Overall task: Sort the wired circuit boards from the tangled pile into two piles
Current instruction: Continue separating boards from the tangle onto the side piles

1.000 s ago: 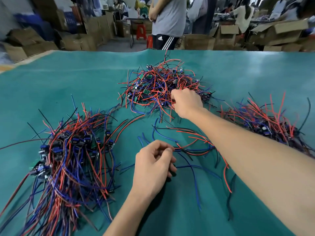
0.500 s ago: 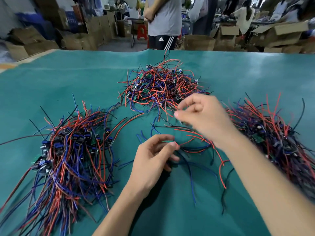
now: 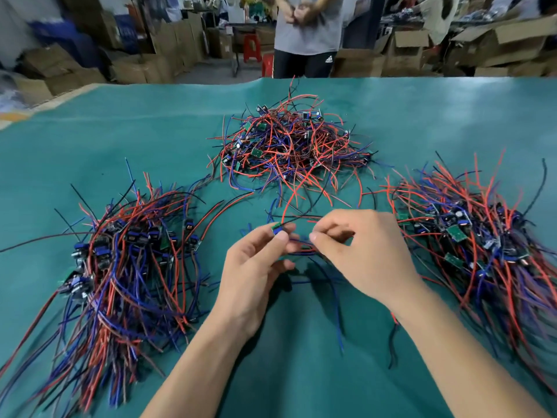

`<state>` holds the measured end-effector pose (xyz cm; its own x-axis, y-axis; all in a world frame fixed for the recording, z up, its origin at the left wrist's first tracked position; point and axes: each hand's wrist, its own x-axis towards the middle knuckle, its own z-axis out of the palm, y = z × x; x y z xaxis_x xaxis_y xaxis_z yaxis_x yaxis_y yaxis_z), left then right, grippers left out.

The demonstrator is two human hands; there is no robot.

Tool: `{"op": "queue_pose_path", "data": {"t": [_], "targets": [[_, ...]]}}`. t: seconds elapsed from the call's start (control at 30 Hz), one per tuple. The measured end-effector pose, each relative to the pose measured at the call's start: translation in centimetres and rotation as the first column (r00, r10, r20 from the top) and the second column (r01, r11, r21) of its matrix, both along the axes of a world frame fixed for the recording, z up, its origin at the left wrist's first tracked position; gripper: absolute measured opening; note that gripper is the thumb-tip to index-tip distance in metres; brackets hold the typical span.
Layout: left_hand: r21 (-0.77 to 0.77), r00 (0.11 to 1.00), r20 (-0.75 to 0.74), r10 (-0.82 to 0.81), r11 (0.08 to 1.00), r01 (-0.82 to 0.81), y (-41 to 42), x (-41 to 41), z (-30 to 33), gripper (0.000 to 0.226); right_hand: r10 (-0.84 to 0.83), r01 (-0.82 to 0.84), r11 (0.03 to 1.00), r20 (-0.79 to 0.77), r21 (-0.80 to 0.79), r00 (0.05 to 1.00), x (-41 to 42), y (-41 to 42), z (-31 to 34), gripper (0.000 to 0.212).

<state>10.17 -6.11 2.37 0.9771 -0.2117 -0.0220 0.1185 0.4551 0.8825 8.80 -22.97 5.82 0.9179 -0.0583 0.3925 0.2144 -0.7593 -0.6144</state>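
Left grip [image 3: 256, 267]: I see a bare hand, no glove, ring or band on it.
Right grip [image 3: 364, 254]: bare as well; nails trimmed short, plain on the thumb and forefinger.
Left forearm [image 3: 193, 366]: uncovered from wrist to the near edge of my view, no sleeve, no watch.
Right forearm [image 3: 470, 366]: uncovered the same way, no cuff or strap at the wrist.
Clothing: none of what I wear reaches into view.
Markings: I find none on either arm.
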Motion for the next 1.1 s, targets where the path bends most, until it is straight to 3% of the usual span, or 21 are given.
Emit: {"op": "queue_pose_path", "data": {"t": [0.07,0.1,0.17,0.2,0.33,0.47,0.6,0.77,0.9,1.1], "targets": [[-0.049,0.999,-0.028,-0.018,0.999,0.017,0.1,0.0,0.0,0.023,0.161,-0.138,0.984,-0.23,0.112,0.96,-0.1,-0.5,0.4,0.007],[-0.08,0.999,-0.043,-0.032,0.996,0.028,0.2,0.0,0.1,0.023,0.293,-0.229,0.949,-0.334,0.218,0.896,-0.3,-0.4,0.5,0.009],[-0.137,0.996,-0.06,-0.067,0.989,0.058,0.3,0.1,0.2,0.023,0.459,-0.304,0.866,-0.389,0.397,0.799,-0.4,-0.1,0.3,0.011],[-0.156,0.994,-0.066,-0.086,0.985,0.075,0.2,0.1,0.3,0.022,0.462,-0.288,0.85,-0.363,0.441,0.809,-0.3,-0.1,0.2,0.011],[-0.148,0.988,-0.07,-0.14,0.981,0.129,0.3,0.0,0.2,0.012,0.241,-0.138,0.862,-0.155,0.487,0.958,0.4,-0.1,-0.3,0.011],[-0.084,0.965,-0.028,-0.262,0.962,0.259,0.2,-0.2,0.1,0.014,0.296,-0.119,0.752,-0.171,0.649,0.94,0.4,0.9,-1.0,0.009],[-0.121,0.945,-0.036,-0.325,0.94,0.318,0.3,-0.3,0.4,0.008,0.32,-0.088,0.668,-0.178,0.739,0.931,0.3,1.3,-1.0,0.012],[-0.09,0.914,-0.06,-0.402,0.914,0.396,0.1,-0.5,0.3,0.011,0.143,0.025,0.577,-0.131,0.817,0.981,0.8,0.0,-0.2,0.018],[-0.02,0.893,-0.058,-0.446,0.895,0.446,0.1,-0.6,0.3,0.011,-0.033,0.108,0.688,-0.118,0.718,0.992,1.1,-1.7,0.1,0.019],[0.081,0.878,-0.035,-0.478,0.874,0.479,-0.3,-1.0,0.1,0.008,-0.312,0.249,0.662,-0.042,0.707,0.949,2.1,-4.9,-0.3,0.022]]}}
